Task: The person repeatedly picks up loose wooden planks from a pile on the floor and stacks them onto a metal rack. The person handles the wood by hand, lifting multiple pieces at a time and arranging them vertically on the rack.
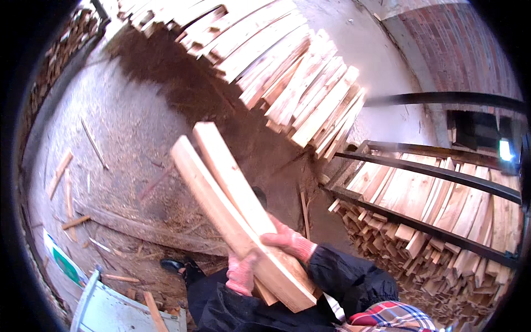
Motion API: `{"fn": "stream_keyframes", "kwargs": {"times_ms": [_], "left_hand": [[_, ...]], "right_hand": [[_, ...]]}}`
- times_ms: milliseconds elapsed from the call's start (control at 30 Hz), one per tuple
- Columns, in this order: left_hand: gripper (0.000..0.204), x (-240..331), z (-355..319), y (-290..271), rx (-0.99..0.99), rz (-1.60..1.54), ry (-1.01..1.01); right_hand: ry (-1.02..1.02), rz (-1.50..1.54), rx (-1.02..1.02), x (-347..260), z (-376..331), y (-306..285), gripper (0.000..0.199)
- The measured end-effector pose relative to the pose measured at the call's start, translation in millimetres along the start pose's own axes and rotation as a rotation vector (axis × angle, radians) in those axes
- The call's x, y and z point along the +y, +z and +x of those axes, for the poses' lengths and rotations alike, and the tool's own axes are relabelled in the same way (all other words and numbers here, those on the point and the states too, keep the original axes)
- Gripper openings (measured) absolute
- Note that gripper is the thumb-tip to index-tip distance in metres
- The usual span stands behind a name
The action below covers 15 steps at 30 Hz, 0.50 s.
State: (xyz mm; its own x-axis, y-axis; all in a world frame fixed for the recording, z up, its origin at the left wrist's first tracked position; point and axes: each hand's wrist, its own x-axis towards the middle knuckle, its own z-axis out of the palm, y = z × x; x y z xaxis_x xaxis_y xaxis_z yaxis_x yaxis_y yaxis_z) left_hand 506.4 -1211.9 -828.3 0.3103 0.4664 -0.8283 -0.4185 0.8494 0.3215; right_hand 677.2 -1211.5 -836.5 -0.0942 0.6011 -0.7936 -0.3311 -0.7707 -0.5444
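Two long, pale wooden boards [221,196] lie across my hands in front of my body, slanting away to the upper left. Their far ends spread slightly apart, while nearer me they press together. My left hand [241,272], in a pink knit work glove, grips the boards from the left side, its fingers partly hidden behind the wood. From the right, my right hand [289,239] in a matching glove wraps over the boards' edge. A shorter wood end shows beneath them near my lap.
A long stack of boards [310,83] runs along the upper middle. At right, a dark metal frame [426,232] stands around another dense lumber pile [404,191]. Scraps and a beam [149,228] lie on the dusty floor. A pale blue metal piece [119,310] stands lower left.
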Motion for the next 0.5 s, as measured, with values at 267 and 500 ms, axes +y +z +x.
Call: {"fn": "stream_keyframes", "kwargs": {"times_ms": [267,500], "left_hand": [[0.107,32,116,224,-0.504,0.857,0.478],[0.115,25,155,349,-0.559,1.094,0.369]], "right_hand": [[-0.550,0.460,0.146,-94,-19,-162,0.097],[-0.610,0.700,0.250,-140,-23,-241,0.087]]}}
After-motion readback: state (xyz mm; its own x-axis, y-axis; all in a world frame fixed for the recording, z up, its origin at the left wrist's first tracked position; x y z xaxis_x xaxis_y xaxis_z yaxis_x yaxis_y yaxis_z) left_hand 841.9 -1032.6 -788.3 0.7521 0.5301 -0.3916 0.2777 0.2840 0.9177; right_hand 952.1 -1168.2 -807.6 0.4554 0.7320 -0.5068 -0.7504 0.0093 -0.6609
